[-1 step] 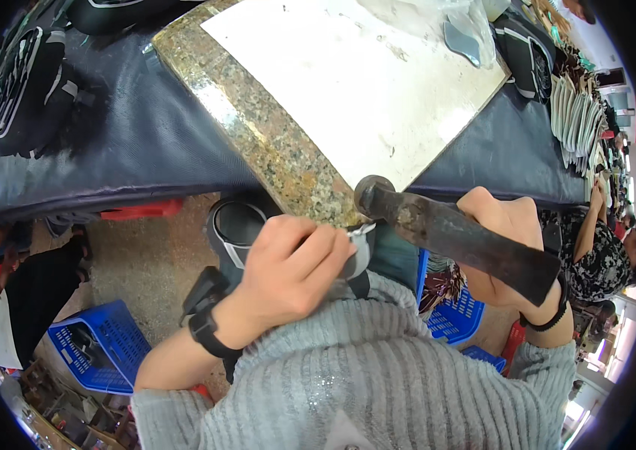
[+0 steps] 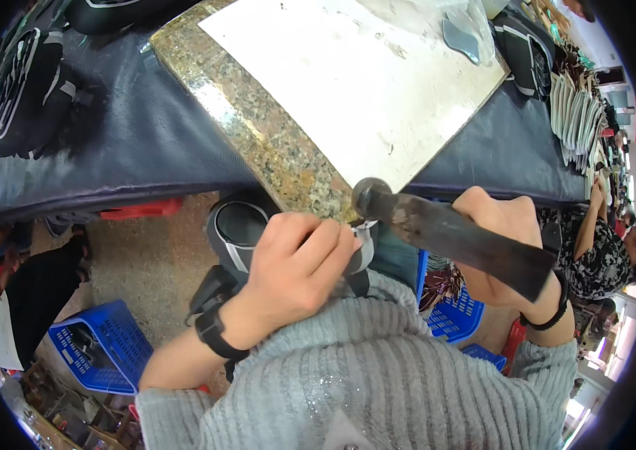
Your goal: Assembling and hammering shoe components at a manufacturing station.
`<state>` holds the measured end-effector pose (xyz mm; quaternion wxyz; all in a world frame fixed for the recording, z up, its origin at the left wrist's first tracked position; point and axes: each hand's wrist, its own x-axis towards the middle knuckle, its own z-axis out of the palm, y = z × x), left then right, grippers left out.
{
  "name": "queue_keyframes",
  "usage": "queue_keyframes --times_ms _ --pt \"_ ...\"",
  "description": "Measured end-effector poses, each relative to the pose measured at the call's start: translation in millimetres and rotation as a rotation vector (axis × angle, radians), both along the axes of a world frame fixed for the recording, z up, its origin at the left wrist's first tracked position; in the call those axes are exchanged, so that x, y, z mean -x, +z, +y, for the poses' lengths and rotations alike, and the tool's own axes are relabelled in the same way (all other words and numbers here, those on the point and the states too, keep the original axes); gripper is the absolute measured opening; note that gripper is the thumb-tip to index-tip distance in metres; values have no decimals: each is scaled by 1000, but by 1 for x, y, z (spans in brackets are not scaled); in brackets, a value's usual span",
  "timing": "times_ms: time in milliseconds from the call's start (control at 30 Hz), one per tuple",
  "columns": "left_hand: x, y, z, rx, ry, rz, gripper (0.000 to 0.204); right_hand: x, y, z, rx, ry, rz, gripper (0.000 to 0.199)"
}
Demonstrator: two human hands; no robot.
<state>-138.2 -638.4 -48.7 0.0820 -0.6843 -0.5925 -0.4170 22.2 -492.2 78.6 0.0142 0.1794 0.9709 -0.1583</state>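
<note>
My left hand [image 2: 295, 262] is closed, pinching the edge of a grey and white fabric piece [image 2: 365, 251] at the near corner of a speckled stone slab [image 2: 258, 142]. Most of the piece is hidden behind the fingers. A black, round-mouthed item with a pale strip [image 2: 237, 229] shows just left of that hand; I cannot tell whether it joins the piece. My right hand [image 2: 505, 225] is wrapped round a hammer whose dark, worn iron head [image 2: 468, 240] hides the handle. The hammer's round face is over the slab corner, close to my left fingertips.
A white sheet [image 2: 348, 82] covers most of the slab, with a clear plastic bag [image 2: 468, 22] on it. Black shoe uppers [image 2: 29, 94] lie on the dark padded table [image 2: 160, 127]. Blue baskets [image 2: 108, 345] stand below. Other people sit at the left [image 2: 33, 292] and right [image 2: 603, 244].
My left hand has shifted slightly to the right with the fabric piece. The hammer has moved very slightly left at its near end.
</note>
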Motion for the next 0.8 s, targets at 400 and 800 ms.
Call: queue_keyframes --times_ms 400,800 --pt "6 -8 -13 -24 71 72 28 -17 -32 5 -7 141 -77 39" --pt "12 -3 -12 10 -6 96 28 -13 -30 6 78 167 -106 34"
